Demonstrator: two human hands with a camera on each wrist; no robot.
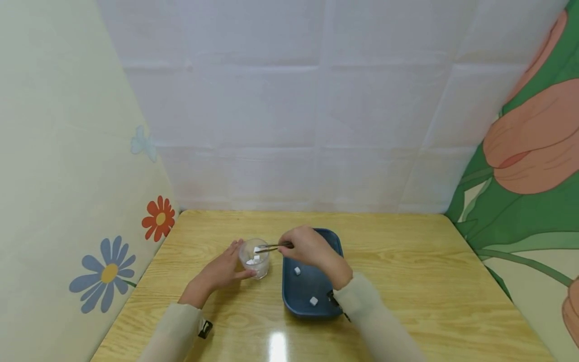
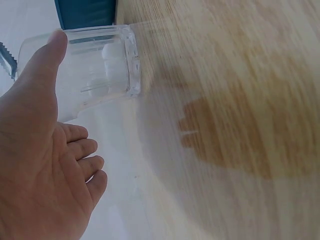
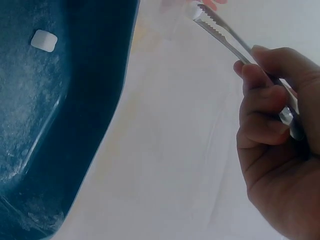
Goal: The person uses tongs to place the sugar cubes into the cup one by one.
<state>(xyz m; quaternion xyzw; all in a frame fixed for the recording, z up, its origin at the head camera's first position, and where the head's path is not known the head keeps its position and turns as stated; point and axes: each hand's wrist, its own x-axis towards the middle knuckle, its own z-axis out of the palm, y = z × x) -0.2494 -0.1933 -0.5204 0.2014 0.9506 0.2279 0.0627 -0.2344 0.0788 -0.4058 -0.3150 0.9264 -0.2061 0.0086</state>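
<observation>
A clear glass cup (image 1: 260, 272) with several white sugar cubes (image 1: 256, 258) inside stands upright on the table. My left hand (image 1: 221, 271) holds its left side, the thumb at the front and fingers behind; the thumb (image 2: 58, 45) lies along the glass wall in the left wrist view. My right hand (image 1: 307, 246) grips small metal tongs (image 3: 235, 42) with toothed tips. Those tips reach over the cup's mouth with a white cube between them. Beneath my right forearm is a dark blue tray (image 1: 289, 301), where two white cubes (image 1: 313, 301) lie apart.
The wooden table (image 1: 407, 281) runs back to a white cloth wall (image 1: 289, 110). Flower-printed walls stand at the left and right. The tray sits just right of the cup, with a narrow strip of table between them.
</observation>
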